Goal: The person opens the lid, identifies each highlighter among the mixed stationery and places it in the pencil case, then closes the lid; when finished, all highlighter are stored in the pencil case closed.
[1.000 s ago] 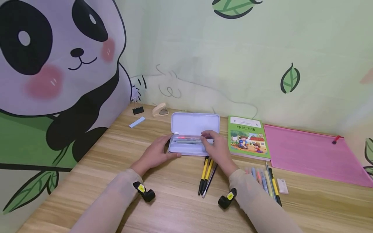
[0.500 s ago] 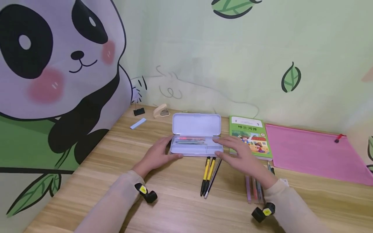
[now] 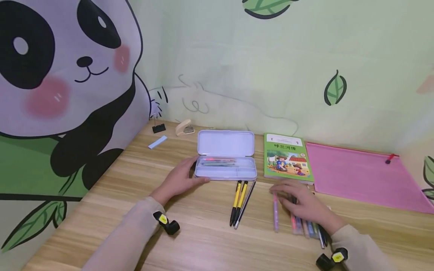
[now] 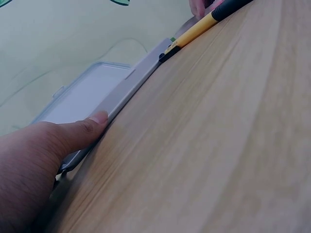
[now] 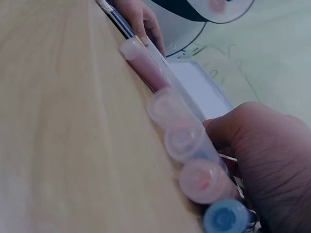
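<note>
In the head view my left hand (image 3: 179,178) grips the left end of an open white pencil case (image 3: 246,174), thumb along its front edge. Its lid stands raised behind, and a few slim pens (image 3: 218,162) lie in the back compartment. My right hand (image 3: 306,201) reaches low over a row of capped markers (image 3: 306,229), fingers extended and thumb apart from them. Its fingertips touch the upper end of a purple marker (image 3: 276,214), which lies left of the others. The right wrist view shows the marker ends beside the thumb (image 5: 221,128); the other fingers are largely hidden there.
Two yellow-and-black pens (image 3: 239,203) and a clear-barrelled pen (image 3: 245,206) lie before the case. A green book (image 3: 288,158) and a pink zip pouch (image 3: 356,177) lie at the back right. A stapler (image 3: 185,128), binder clip (image 3: 158,128) and blue strip (image 3: 157,142) sit at the back left.
My right hand has left the pencil case and moved right and down to the markers. The purple marker now lies apart, further left. My left hand stays on the case.
</note>
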`<state>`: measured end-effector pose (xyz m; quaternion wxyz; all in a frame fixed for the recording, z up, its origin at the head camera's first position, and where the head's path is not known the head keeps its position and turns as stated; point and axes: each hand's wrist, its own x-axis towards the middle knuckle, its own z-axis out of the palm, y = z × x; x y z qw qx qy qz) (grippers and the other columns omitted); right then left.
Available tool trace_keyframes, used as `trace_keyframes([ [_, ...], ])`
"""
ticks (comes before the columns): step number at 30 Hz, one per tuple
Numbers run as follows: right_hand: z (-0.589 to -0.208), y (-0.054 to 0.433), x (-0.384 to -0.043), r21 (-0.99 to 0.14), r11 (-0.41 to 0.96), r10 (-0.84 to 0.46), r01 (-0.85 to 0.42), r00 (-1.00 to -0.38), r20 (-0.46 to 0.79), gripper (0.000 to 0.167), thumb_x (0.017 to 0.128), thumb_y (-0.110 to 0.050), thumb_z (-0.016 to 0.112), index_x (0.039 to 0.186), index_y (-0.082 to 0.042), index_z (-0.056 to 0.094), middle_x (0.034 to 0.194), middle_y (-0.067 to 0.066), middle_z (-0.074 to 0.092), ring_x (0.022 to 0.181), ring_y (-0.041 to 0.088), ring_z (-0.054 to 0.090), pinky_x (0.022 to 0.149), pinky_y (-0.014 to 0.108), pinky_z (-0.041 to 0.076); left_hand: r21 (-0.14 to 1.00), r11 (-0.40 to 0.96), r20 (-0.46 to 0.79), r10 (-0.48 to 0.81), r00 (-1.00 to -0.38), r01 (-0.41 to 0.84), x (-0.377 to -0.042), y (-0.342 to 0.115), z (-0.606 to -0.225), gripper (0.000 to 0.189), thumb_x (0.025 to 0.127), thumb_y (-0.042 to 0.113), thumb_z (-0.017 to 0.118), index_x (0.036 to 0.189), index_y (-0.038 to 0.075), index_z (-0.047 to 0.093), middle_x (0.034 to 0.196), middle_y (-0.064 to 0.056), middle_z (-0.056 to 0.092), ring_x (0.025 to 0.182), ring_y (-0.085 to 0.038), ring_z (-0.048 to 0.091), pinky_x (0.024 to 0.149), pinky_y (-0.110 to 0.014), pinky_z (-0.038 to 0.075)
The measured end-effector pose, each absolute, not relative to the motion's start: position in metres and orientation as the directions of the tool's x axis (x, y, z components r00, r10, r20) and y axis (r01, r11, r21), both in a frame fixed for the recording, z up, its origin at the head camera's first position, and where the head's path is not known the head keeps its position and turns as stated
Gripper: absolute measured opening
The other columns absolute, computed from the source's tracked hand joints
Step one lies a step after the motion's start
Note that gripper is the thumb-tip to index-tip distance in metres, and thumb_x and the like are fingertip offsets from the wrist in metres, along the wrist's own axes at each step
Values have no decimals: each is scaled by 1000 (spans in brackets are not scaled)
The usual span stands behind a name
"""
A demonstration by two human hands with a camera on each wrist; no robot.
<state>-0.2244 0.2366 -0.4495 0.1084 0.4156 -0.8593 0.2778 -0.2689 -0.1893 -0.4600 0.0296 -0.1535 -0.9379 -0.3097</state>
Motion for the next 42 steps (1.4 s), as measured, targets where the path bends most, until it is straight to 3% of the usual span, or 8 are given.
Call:
trace_keyframes([
  [6,-452,232,-225,-356,492,-657,-794,-607,446,35,87,-6,73,119,-21,72,125,-4,66,121,25,58,99,53,46,582,757,147,263,-953,298,-268,-190,-460,99,82,68,71,157,15,35,157,-11,40,144,-32,36,117,-52,31],
  [21,-454,236,-226,-431,514,-658,-742,-663,357,22,88,-22,77,98,-35,63,130,-6,62,127,23,52,103,57,38,577,762,138,262,-955,292,-268,-189,-459,100,81,69,70,158,15,34,157,-12,39,145,-32,35,118,-52,30],
  [33,-455,237,-225,-419,513,-674,-749,-654,344,27,87,-18,75,98,-36,57,132,-6,59,129,24,49,104,61,35,580,764,127,259,-958,283,-268,-189,-458,100,82,69,70,158,15,33,158,-11,39,145,-32,34,118,-52,30],
  [42,-451,238,-223,-464,503,-655,-729,-672,345,19,93,-19,70,101,-32,60,126,-8,63,124,20,53,103,57,38,574,758,150,276,-949,311,-267,-189,-457,100,83,67,70,158,13,32,157,-13,40,145,-34,35,117,-54,30],
])
